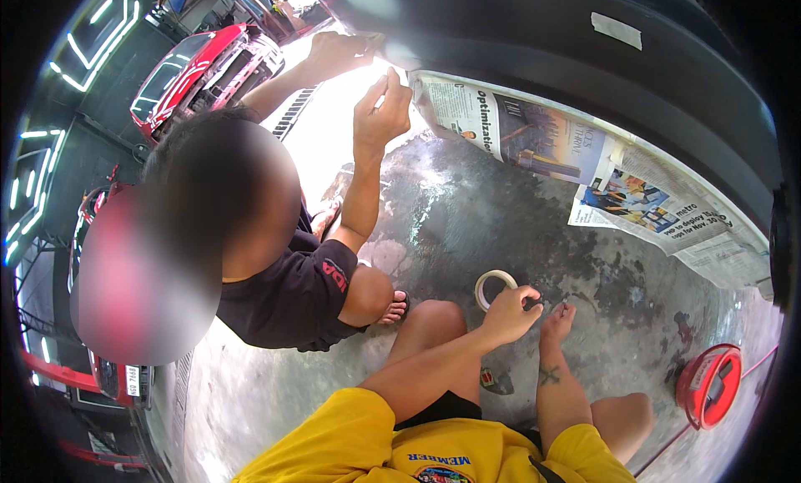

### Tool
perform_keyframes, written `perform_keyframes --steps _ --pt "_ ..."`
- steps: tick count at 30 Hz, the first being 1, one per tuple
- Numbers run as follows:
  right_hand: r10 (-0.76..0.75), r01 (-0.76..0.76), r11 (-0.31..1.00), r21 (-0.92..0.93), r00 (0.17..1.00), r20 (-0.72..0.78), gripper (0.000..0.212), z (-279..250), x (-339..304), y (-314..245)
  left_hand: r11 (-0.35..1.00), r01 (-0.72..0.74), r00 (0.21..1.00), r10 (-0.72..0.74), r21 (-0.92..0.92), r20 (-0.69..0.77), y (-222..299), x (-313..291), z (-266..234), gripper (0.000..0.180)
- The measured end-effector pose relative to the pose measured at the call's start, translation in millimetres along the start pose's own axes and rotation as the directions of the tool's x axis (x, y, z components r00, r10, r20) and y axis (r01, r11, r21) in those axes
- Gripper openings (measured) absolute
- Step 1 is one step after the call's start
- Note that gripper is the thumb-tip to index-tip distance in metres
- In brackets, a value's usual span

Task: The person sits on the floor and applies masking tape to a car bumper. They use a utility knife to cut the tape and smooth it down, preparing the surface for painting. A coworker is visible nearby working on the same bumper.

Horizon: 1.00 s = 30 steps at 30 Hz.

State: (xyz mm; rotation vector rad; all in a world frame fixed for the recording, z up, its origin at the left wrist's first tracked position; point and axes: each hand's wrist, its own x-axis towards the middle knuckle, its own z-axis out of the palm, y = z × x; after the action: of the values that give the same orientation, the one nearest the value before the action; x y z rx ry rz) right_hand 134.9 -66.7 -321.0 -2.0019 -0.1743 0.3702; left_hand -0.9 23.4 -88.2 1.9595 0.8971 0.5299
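A roll of cream masking tape (494,289) rests against my left hand (509,318), whose curled fingers are closed and hide part of the ring. Close beside it is my right hand (557,323), its fingers drawn together; anything between them is too small to make out. Both hands are in front of my knees, above the grey floor. Beyond them, newspaper sheets (551,141) hang along the lower edge of a dark car body panel (517,41). A pale piece of tape (617,31) sticks to that panel.
A person in a dark shirt (284,295) squats at my left, both hands raised near the panel's left end. A red reel (709,386) with a thin line stands on the floor at right. Red cars (200,70) are farther left. A small object (486,378) lies between my legs.
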Motion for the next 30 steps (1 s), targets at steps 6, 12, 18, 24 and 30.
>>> perform_keyframes --steps 6,12,18,24,30 --pt "-0.171 0.165 0.985 0.054 0.976 0.135 0.02 -14.4 1.1 -30.3 0.922 -0.372 0.885 0.318 -0.107 -0.341 104.6 43.5 -30.9 0.015" --pt "-0.302 0.411 0.898 -0.155 0.833 0.463 0.025 -96.9 23.2 -199.9 0.609 -0.58 0.469 0.792 0.541 -0.39 178.2 111.3 -107.5 0.042" --pt "-0.457 0.408 0.889 0.208 0.821 0.343 0.021 -171.6 8.3 -308.5 0.306 -0.437 0.109 0.951 0.846 -0.289 249.6 168.8 -150.0 0.055" --pt "-0.482 0.387 0.87 0.307 0.799 0.36 0.023 -200.4 -1.9 -365.5 0.259 -0.332 0.164 0.963 0.907 -0.215 271.5 205.4 -142.7 0.068" --pt "-0.359 0.287 0.928 0.238 0.863 0.357 0.021 -224.4 2.1 -348.2 0.336 -0.317 0.21 0.937 0.887 -0.28 261.6 201.0 -127.0 0.078"
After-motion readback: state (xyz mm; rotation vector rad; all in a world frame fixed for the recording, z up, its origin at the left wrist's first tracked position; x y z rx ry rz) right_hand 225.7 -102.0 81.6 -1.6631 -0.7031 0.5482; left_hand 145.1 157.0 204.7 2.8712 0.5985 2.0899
